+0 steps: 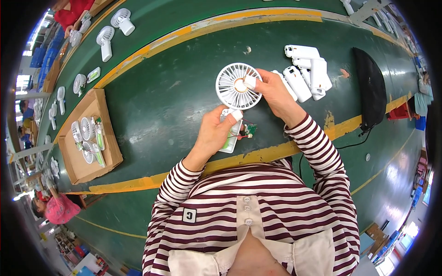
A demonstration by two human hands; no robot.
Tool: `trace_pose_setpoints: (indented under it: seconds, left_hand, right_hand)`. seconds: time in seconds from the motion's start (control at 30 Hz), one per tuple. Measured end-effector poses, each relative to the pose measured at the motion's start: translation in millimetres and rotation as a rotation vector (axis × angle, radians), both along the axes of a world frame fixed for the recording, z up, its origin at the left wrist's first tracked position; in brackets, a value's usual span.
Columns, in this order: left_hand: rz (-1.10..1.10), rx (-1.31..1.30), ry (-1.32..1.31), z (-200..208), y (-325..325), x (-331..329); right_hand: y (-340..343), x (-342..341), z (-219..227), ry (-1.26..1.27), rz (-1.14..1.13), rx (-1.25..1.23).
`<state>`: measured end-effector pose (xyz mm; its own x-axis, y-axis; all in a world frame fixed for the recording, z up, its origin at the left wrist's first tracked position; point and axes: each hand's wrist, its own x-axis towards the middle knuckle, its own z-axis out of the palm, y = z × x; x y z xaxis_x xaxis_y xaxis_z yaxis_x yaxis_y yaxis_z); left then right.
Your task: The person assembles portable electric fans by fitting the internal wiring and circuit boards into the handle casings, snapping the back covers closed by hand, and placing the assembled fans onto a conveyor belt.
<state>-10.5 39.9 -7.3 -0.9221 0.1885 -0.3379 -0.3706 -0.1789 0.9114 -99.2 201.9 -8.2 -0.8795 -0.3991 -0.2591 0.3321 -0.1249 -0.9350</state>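
1. Nearest, left hand (214, 133) closed around a white fan handle (230, 138), taped fingertips on its upper end, small green circuit board (251, 130) with red wires hanging just right of it.
2. Just beyond, right hand (276, 94) pinching the round white fan head (238, 86) at its right rim, taped forefinger on the hub; head held just above the handle, over the green tabletop (175, 87).
3. Best done, judging from this: handle kept steady, wires tucked clear of the joint, head held square to the handle, no pressure on the thin grille.
4. Left, open brown cardboard tray (108, 138) holding fan heads and handles.
5. Far right, cluster of white handle shells (306, 71); dark bag (370, 87) beyond.
6. Yellow stripe (258, 154) along the near tabletop edge; no readable labels.
7. Far left, finished white fans (113, 30).
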Motion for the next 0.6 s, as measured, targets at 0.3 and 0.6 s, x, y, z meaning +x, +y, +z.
trace_pose_setpoints:
  seconds: [0.3, 0.6]
  left_hand:
    - [0.192, 0.284, -0.195, 4.6, -26.6, -14.2]
    - [0.044, 0.281, -0.376, 6.8, -7.2, -11.5]
  right_hand:
    - [2.9, 46.1, -8.3, 1.456, -0.062, 0.649]
    - [-18.9, 32.4, 25.9, 1.34, 0.274, 0.542]
